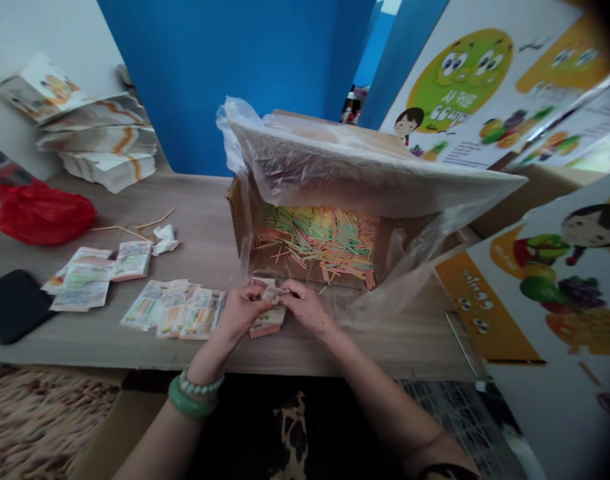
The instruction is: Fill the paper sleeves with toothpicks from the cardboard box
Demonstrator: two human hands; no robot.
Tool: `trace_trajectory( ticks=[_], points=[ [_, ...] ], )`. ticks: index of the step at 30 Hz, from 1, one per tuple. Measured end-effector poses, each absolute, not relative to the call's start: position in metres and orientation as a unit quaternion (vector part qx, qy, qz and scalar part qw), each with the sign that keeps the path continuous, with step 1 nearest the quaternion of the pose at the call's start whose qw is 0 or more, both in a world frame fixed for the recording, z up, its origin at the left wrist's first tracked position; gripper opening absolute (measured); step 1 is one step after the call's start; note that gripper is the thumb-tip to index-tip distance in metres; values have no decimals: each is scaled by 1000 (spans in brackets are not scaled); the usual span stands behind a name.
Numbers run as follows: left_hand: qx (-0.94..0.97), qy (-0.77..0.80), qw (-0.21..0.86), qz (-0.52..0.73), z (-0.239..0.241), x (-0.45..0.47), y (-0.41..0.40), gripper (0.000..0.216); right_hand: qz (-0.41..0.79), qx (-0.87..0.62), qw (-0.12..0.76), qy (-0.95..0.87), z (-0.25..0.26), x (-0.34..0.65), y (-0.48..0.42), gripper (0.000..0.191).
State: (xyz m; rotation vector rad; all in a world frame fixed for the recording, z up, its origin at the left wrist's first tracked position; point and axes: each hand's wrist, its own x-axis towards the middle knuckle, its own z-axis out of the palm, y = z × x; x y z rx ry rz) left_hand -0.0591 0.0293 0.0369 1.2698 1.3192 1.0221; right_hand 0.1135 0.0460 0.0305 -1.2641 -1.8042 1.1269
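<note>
My left hand and my right hand meet at the front of the wooden table, both pinched on a small printed packet. My right fingers also seem to hold thin sticks at the packet's top. Just behind them stands a cardboard box lined with clear plastic, lying open toward me and full of several thin coloured sticks. A row of filled packets lies left of my left hand.
More packets lie further left, by a black pad, a red plastic bag and a stack of printed sheets. Loose sticks and a crumpled scrap rest mid-table. Printed cartons crowd the right side.
</note>
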Motion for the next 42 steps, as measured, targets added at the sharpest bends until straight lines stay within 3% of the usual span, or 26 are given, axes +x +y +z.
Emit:
trace_trajectory(
  ticks=[2,4,7,10,18,27,31,34,36,39,42],
  points=[
    [447,517,596,422,41,-56,31,22,402,-507,314,-695,36,137,60,12],
    [395,508,633,429,44,-53,30,23,278,-608,252,-700,41,167,73,16],
    [418,505,625,425,45,-45,27,20,67,-732,52,-676,43,207,89,29],
    [516,501,584,377,44,-28,24,20,4,-743,-46,-667,38,228,95,38],
    [713,387,510,286,41,23,17,22,-45,-757,-47,-650,33,247,99,39],
    [555,424,629,341,33,15,29,22,-27,-707,-86,-701,37,267,115,38],
    [454,420,666,418,32,1,38,27,-54,-729,-43,-681,43,264,111,35],
    [429,422,673,430,35,-5,43,28,-39,-754,61,-653,44,248,112,33],
    [424,421,668,443,36,-7,46,27,53,-730,208,-649,38,225,117,32],
    [428,434,625,488,33,-13,52,19,249,-568,413,-667,16,179,125,27],
    [472,473,553,498,29,-24,60,10,343,-501,431,-668,-11,144,127,20]
  ],
)
